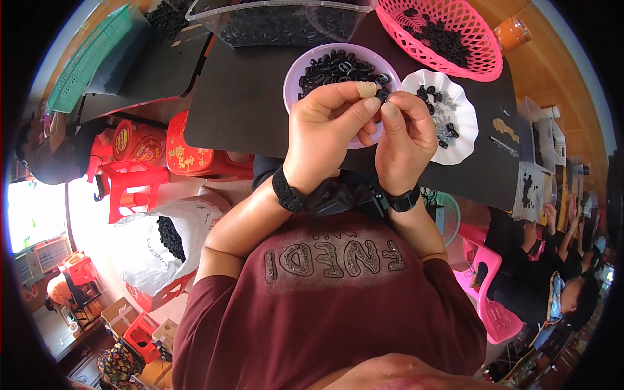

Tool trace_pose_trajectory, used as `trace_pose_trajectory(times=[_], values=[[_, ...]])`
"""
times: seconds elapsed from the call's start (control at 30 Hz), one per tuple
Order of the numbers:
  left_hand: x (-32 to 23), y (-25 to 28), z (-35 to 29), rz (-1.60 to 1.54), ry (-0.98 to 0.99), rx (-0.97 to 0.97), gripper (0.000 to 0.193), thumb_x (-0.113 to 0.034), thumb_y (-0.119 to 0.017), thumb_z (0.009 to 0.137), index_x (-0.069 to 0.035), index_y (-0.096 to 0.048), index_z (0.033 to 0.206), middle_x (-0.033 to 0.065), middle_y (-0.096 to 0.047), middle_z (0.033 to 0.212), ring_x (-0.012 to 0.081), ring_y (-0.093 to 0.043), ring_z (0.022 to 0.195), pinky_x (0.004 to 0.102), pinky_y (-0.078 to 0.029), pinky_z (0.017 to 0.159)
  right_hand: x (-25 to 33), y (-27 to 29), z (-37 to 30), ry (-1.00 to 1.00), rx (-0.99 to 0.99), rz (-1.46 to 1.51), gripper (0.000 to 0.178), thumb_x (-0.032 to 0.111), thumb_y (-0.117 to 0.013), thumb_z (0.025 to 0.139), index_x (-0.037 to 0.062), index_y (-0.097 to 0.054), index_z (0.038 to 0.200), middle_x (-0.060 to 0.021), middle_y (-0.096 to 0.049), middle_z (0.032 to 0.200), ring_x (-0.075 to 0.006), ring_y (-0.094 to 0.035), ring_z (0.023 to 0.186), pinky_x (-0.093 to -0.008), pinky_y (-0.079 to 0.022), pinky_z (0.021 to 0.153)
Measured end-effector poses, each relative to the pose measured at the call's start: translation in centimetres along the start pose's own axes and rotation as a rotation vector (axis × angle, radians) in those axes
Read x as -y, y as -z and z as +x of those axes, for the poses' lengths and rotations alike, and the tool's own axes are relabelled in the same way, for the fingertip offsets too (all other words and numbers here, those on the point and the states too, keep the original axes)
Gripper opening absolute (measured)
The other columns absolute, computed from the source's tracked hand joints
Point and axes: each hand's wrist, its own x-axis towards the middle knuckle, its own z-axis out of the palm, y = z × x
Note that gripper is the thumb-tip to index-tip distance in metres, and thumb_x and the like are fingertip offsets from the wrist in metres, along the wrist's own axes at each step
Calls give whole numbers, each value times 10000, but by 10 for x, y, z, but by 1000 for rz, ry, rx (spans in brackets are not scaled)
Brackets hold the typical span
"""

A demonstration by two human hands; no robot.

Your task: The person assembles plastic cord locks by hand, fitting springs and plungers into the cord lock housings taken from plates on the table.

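Observation:
My left hand [325,130] and my right hand [406,140] meet over the lilac bowl [291,97]. Between their fingertips they pinch a small black plastic piece [382,95], mostly covered by the fingers. It resembles a cord lock, though its exact shape is hidden. A light bandage wraps the left forefinger's tip. Black plastic pieces [338,68], some showing two holes, heap up in the bowl beneath. Just right of my right hand, a white scalloped plate [465,133] carries black pieces and small clear or silvery bits too fine to make out.
A clear bin [279,26] of black parts and a pink basket [494,62] stand at the table's far side. Red stools [130,188] and a white sack [146,260] are on the left. Another person [533,289] sits at right, near a pink chair [491,292].

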Motion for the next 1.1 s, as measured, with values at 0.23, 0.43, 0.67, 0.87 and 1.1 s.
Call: trace_pose_trajectory(times=[0.23,0.43,0.67,0.87,1.1], values=[[8,-5,-3,39,-86,-24,173,5,-634,901,26,-651,1072,72,-668,797,92,-605,651,218,-515,579,1,-6,-5,-72,-92,89,144,-36,-669,861,-17,-652,1003,-85,-623,1049,-121,-590,878,-237,-477,786],[9,-6,-5,21,-158,-24,181,23,-634,894,21,-653,1074,77,-673,810,99,-613,662,224,-528,594,3,-6,-9,-220,-80,296,149,-31,-661,867,-16,-654,1015,-89,-627,1082,-128,-594,896,-244,-478,801],[2,-6,0,58,-147,-5,181,23,-638,891,28,-659,1071,82,-681,830,101,-621,678,226,-534,608,1,-4,-9,-203,-84,257,165,-24,-651,878,-30,-650,1043,-94,-634,1085,-143,-600,917,-262,-474,822],[1,-1,4,94,-127,-4,194,19,-640,891,32,-656,1083,84,-683,844,98,-623,692,223,-537,624,1,-4,-8,-170,-74,234,151,-5,-635,900,-38,-648,1046,-102,-642,1078,-142,-598,927,-274,-474,840],[4,2,5,192,-139,-2,193,13,-645,890,36,-655,1081,84,-685,873,92,-625,699,220,-541,626,0,-8,-8,-178,-51,180,199,43,-576,948,-42,-616,1124,-109,-653,1047,-151,-600,928,-275,-459,844]])
